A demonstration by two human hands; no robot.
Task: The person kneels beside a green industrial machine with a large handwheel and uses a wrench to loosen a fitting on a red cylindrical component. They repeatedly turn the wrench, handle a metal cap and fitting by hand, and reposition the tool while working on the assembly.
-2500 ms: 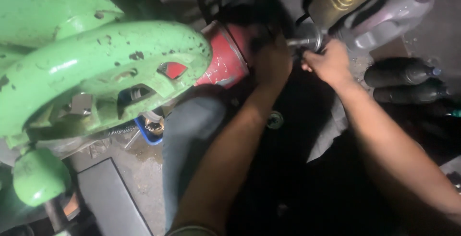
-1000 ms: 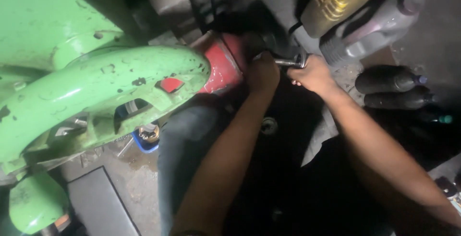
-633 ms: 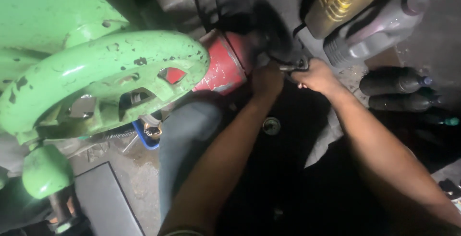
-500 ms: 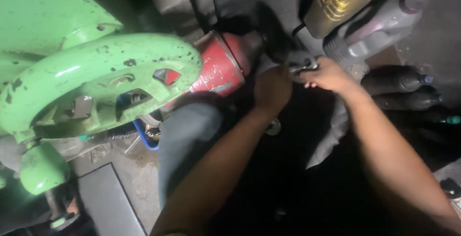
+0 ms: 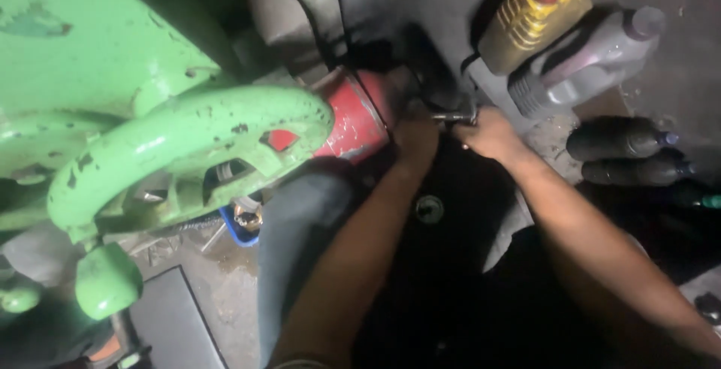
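left hand (image 5: 415,137) pressed against the dark end of the red cylindrical part (image 5: 351,117), fingers curled round it, how tightly not clear in the dim light. right hand (image 5: 488,130) closed round a small metal tool (image 5: 452,116), held level and pointed at the same dark end. red cylindrical part lying tilted at centre top, half tucked under the green handwheel (image 5: 180,155) of a chipped green machine (image 5: 82,46) filling the left side. crowding in from the upper right: a yellow bottle with red cap (image 5: 537,12), leaning, and just beside it a grey jug (image 5: 582,65) with a pale cap, both close above the right hand. further right, two dark bottles (image 5: 627,151) lying on their sides, one above the other, near the right forearm. below the hands, a dark surface with a small round metal piece (image 5: 429,209) between the two forearms. at lower left, a small blue container (image 5: 242,221) under the handwheel, a green knob (image 5: 107,291) hanging low, and a flat grey slab (image 5: 169,328) on the dusty floor (image 5: 225,294). little open room round the hands: machine to the left, bottles above and right, only the dark stretch between the arms left free.
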